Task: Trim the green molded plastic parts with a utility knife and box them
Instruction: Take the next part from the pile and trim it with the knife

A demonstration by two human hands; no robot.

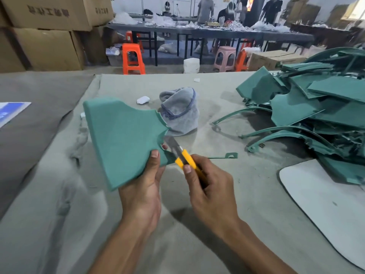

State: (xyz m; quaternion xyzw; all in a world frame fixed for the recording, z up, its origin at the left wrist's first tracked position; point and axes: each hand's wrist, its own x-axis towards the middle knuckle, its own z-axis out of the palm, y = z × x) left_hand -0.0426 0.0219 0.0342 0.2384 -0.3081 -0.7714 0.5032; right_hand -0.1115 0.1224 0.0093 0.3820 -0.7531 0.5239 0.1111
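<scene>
Head camera view: the left hand [144, 186] grips the green plastic part [122, 139] by its lower right corner, thumb on top, holding it tilted above the table. The right hand [209, 186] is wrapped around a yellow utility knife [182, 155], whose blade meets the part's jagged right edge just above the left thumb. A pile of green parts [316, 107] lies at the right on the grey cloth-covered table [59, 194], a grey cloth bag [179, 111] beyond the part. Orange stools [132, 58] and cardboard boxes [43, 30] stand behind.
</scene>
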